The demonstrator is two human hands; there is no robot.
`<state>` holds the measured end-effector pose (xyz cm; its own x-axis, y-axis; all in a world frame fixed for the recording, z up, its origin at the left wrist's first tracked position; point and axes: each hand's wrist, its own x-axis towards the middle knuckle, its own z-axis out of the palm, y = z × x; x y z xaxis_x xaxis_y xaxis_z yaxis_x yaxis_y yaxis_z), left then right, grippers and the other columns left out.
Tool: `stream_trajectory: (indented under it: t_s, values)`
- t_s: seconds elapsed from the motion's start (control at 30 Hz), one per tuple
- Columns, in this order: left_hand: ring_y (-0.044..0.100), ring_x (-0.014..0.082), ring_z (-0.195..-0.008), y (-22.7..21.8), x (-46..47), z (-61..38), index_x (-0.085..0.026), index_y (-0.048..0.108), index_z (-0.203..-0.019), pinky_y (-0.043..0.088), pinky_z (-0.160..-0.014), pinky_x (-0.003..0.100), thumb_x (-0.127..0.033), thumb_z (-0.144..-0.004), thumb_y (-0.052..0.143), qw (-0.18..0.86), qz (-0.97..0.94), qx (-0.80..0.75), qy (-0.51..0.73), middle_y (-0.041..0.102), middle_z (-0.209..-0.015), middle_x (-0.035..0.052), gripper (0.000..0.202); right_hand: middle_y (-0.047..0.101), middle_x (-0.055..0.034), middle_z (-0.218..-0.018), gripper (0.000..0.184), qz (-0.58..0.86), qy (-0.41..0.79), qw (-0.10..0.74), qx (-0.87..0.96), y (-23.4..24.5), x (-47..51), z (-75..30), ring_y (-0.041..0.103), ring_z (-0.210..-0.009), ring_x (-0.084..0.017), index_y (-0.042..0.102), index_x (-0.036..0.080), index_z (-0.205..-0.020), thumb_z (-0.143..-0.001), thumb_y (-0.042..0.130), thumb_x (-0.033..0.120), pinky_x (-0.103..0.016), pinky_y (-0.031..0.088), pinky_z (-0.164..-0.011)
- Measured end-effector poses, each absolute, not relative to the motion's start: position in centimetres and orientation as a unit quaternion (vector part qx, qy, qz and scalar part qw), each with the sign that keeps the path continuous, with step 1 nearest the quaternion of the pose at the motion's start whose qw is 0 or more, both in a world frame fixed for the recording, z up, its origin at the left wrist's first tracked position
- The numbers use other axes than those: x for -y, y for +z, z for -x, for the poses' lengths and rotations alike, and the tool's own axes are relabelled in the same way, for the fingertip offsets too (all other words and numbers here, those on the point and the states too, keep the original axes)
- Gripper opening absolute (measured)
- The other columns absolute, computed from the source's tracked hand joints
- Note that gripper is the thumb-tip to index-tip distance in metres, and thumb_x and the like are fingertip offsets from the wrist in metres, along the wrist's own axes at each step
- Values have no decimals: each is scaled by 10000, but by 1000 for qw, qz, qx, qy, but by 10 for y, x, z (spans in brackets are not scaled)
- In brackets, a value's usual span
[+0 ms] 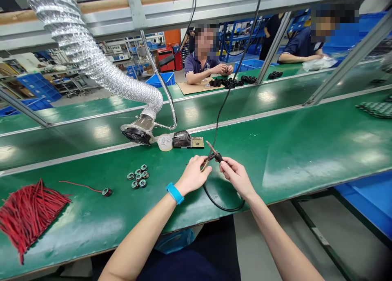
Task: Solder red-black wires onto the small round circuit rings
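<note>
My left hand [193, 175], with a blue wristband, and my right hand [235, 175] meet over the green bench [306, 150]. Between them they hold a soldering iron [211, 153]: the right hand grips its black handle, and the left fingers pinch a thin metal piece at the tip end. The iron's black cable [223, 205] loops below my hands and another length rises overhead. Left of my hands lies a cluster of several small wound coils [138, 176], then a single coil with a red wire [105, 191].
A pile of red wires [27, 213] lies at far left. A silver fume duct [139, 130], a small white tub [165, 142] and a soldering stand [185, 139] sit beyond my hands. Two other people work at the far benches with black parts [231, 82].
</note>
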<state>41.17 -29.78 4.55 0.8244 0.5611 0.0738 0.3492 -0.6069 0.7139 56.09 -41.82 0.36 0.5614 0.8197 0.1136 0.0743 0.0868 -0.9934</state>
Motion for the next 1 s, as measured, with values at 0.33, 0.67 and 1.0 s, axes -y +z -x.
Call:
stream_trajectory:
  t_s: [0.33,0.67,1.0]
  values:
    - [593,210,-824,33,299,-413,-220,686,-897,441,-759,320,-227,-937,583,385,-858,-266,212,651,-875,39,111,509,-2,-622,627,680,144,569,439,9,417,-565,409,-538,-127,698,173,-772,-963,528,745,-294,303,-523]
    - [417,132,-636,22,296,-433,-151,728,-820,283,-637,287,-204,-876,613,571,-715,-348,203,522,-630,-48,138,780,-83,-957,358,731,-296,313,529,-3,403,-564,646,-738,-173,783,159,-1195,-1092,517,375,-328,382,-618]
    - [501,161,-702,21,294,-430,-164,750,-783,358,-717,303,-206,-840,643,581,-693,-361,227,640,-700,-13,129,715,-76,-786,590,784,64,375,490,24,396,-591,583,-629,-193,771,171,-977,-1034,397,624,-312,399,-599]
